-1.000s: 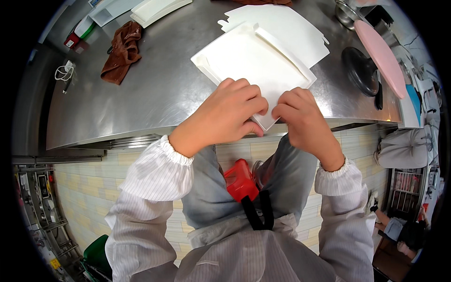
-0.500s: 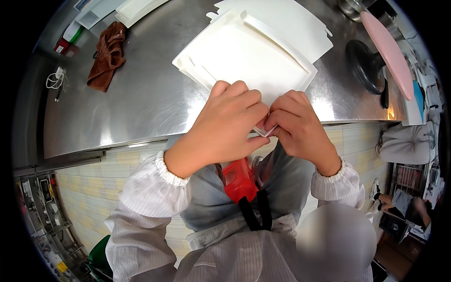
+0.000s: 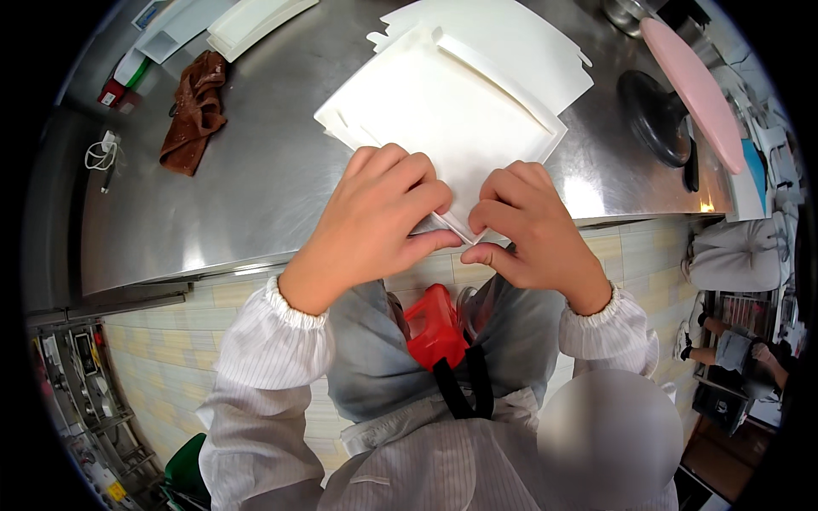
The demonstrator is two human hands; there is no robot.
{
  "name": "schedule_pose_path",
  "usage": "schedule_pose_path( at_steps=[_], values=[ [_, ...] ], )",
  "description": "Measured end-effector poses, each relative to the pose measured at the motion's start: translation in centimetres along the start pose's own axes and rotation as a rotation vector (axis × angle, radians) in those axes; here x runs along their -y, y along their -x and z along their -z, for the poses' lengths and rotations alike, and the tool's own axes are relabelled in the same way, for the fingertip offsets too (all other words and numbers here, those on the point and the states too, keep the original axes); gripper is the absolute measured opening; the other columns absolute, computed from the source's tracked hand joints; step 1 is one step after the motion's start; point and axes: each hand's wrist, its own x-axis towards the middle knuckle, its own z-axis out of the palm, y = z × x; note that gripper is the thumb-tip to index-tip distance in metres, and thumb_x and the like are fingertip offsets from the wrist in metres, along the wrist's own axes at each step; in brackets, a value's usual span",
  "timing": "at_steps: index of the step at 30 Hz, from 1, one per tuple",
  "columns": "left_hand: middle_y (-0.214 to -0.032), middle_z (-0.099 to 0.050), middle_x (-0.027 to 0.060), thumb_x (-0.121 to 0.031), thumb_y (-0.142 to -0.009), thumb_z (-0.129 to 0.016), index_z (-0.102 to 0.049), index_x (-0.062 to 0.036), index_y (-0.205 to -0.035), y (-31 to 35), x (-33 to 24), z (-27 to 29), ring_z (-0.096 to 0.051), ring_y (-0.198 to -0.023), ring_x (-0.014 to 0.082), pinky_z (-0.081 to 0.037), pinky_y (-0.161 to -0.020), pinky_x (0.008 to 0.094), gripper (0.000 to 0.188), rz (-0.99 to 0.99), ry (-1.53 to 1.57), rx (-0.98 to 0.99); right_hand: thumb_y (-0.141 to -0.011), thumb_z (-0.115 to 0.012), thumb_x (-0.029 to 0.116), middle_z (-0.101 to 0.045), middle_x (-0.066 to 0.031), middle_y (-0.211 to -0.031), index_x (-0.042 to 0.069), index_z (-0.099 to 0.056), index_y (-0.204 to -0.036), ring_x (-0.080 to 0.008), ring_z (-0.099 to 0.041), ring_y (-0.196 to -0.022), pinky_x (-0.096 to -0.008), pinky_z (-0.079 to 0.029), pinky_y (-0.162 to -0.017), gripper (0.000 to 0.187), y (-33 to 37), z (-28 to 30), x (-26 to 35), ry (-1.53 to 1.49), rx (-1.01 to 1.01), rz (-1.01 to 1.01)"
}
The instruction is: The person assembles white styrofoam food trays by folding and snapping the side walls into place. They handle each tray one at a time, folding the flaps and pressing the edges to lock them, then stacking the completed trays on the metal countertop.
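Note:
A white cardboard box (image 3: 452,111), partly folded with low upturned sides, lies on the steel table with one corner pointing at me over the front edge. My left hand (image 3: 375,213) grips the near left side, fingers curled over the wall and thumb below it. At the near corner, the fingers of my right hand (image 3: 528,226) bend over the right side while its thumb sits just outside the tip. The inner fingertips are partly hidden. Beneath the box's far side rests a flat white cardboard sheet (image 3: 528,51) with notched edges.
The steel table (image 3: 256,170) ends just before my body. A brown cloth (image 3: 194,119) and a white charger cable (image 3: 102,153) lie left. White trays (image 3: 256,25) stand far left. On the right stands a pink turntable (image 3: 694,94) with a black base. A red object (image 3: 436,328) is below.
My left hand has slid left along the box's edge, away from the corner. The right thumb has opened away from the fingers, and more of the corner shows.

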Motion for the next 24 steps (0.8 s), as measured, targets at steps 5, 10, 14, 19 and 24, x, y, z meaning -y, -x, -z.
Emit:
schedule_pose_path(
  at_steps=[5,10,14,19,24],
  values=[
    [-0.084,-0.059,0.0004,-0.023,-0.08,-0.08,-0.066,-0.0121,-0.086,0.9,3.1,2.1,-0.057,-0.085,0.0225,-0.041,-0.083,0.0368,0.019,-0.04,-0.068,-0.067,-0.073,-0.082,0.017,-0.054,-0.0066,-0.09,0.009,-0.062,-0.085,-0.0292,-0.052,-0.088,-0.039,-0.043,-0.084,0.024,0.6,1.2,-0.7,0.005,0.024,0.03],
    [-0.081,-0.061,0.0017,-0.018,-0.082,-0.077,-0.065,-0.0116,-0.083,1.5,2.2,1.0,-0.06,-0.079,0.022,-0.043,-0.078,0.0356,0.014,-0.067,-0.192,-0.132,-0.077,-0.074,0.007,-0.055,-0.0082,-0.089,0.007,-0.061,-0.086,-0.0302,-0.053,-0.088,-0.0386,-0.044,-0.085,0.016,0.6,1.0,-1.3,0.046,-0.125,0.034],
    [-0.079,-0.06,0.0023,-0.019,-0.082,-0.077,-0.066,-0.0113,-0.085,0.4,-1.1,-3.5,-0.059,-0.077,0.023,-0.042,-0.075,0.0359,0.014,-0.025,-0.202,-0.211,-0.078,-0.07,0.001,-0.057,-0.0065,-0.088,0.006,-0.064,-0.088,-0.0289,-0.054,-0.087,-0.0387,-0.045,-0.084,0.013,-0.6,-0.2,-0.2,0.218,-0.07,0.068],
    [-0.095,-0.066,0.0025,-0.028,-0.081,-0.079,-0.07,-0.0131,-0.098,0.8,-2.8,-1.6,-0.061,-0.093,0.0232,-0.042,-0.087,0.0385,0.024,-0.012,-0.123,-0.061,-0.077,-0.07,0.003,-0.059,-0.0017,-0.087,0.009,-0.066,-0.086,-0.026,-0.054,-0.085,-0.0375,-0.044,-0.082,0.012,0.2,1.5,-0.6,0.325,-0.028,0.054],
    [-0.121,-0.067,0.0018,-0.036,-0.081,-0.079,-0.073,-0.0165,-0.113,2.9,-1.0,1.7,-0.057,-0.122,0.0259,-0.037,-0.105,0.0443,0.038,-0.083,-0.066,-0.176,-0.076,-0.07,0.001,-0.061,-0.0011,-0.089,0.009,-0.065,-0.085,-0.0256,-0.056,-0.087,-0.0377,-0.046,-0.081,0.014,1.7,4.1,-2.8,0.408,-0.027,-0.001]
  ],
)
